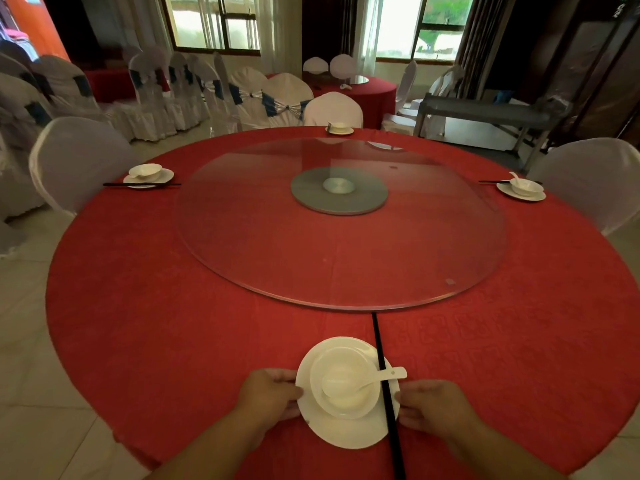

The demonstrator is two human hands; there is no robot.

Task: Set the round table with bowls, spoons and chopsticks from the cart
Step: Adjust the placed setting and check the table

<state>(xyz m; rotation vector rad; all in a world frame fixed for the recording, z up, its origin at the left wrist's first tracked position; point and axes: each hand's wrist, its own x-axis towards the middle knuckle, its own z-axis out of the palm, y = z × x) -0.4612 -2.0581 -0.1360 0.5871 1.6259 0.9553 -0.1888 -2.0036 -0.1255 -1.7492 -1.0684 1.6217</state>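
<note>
A white plate (346, 433) lies at the near edge of the round red table (173, 323). On it stands a white bowl (341, 407) with a white spoon (388, 375) resting in it, handle pointing right. Black chopsticks (379, 348) lie across the plate's right side, running toward the glass turntable. My left hand (268, 396) grips the plate's left rim with curled fingers. My right hand (429, 405) grips the right rim beside the chopsticks. Three more place settings sit at the left (149, 174), the far side (340, 128) and the right (523, 189).
A large glass turntable (242, 237) with a grey hub (338, 190) covers the table's middle. White-covered chairs stand at the left (76, 161), right (595, 178) and far side (334, 109). A grey cart (485, 114) is behind on the right. Another red table (374, 95) stands farther back.
</note>
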